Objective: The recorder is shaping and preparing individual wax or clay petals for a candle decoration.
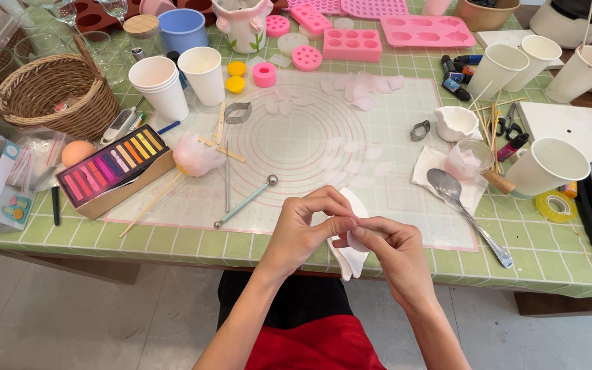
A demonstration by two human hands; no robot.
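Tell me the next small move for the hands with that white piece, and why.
Probably keep pinching the thin white petal piece between both hands: the left hand and right hand meet on it above the white curved former, so shaping looks unfinished.

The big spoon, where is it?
In the head view, the spoon lies on the table's right side, its bowl on a white napkin beside a paper cup, its handle pointing toward the near edge, right of the right hand.

We see a thin white petal piece pinched between both hands' fingertips, above a curved white mould at the table's near edge.
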